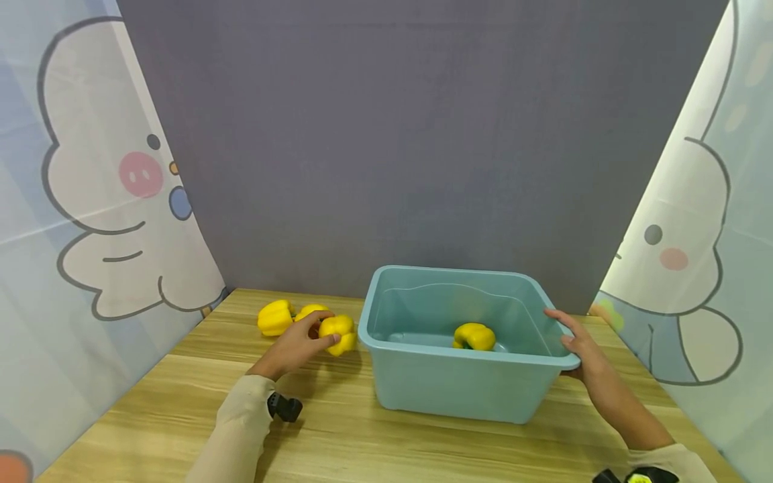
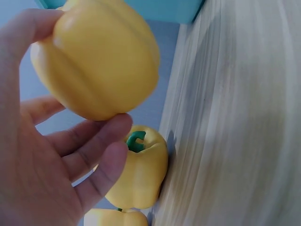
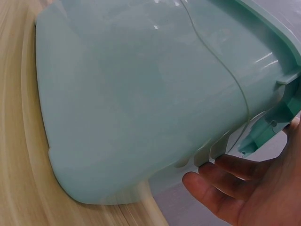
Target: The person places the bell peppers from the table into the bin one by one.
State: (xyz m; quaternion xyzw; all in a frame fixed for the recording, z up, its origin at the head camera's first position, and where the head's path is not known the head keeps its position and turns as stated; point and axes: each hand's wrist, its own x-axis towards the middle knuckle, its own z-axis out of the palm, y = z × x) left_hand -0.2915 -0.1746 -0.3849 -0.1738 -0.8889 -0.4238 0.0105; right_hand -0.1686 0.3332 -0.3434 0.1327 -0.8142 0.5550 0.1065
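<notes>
My left hand (image 1: 294,348) pinches a yellow bell pepper (image 1: 340,333) between thumb and fingers, just left of the bin. In the left wrist view this held pepper (image 2: 99,56) shows clear of the wooden surface. Behind that hand lie two more yellow bell peppers, one farther left (image 1: 275,318) and one partly hidden by the fingers (image 1: 311,310). A light teal plastic bin (image 1: 453,384) stands upright with one yellow bell pepper (image 1: 474,335) on its floor. At the bin's right end, my right hand (image 1: 584,347) grips the rim, fingers beneath it in the right wrist view.
The wooden table (image 1: 338,443) carries the bin and the loose peppers. A grey panel (image 1: 398,147) rises behind it. Pale cartoon-printed curtains hang at the left (image 1: 102,181) and at the right (image 1: 682,255).
</notes>
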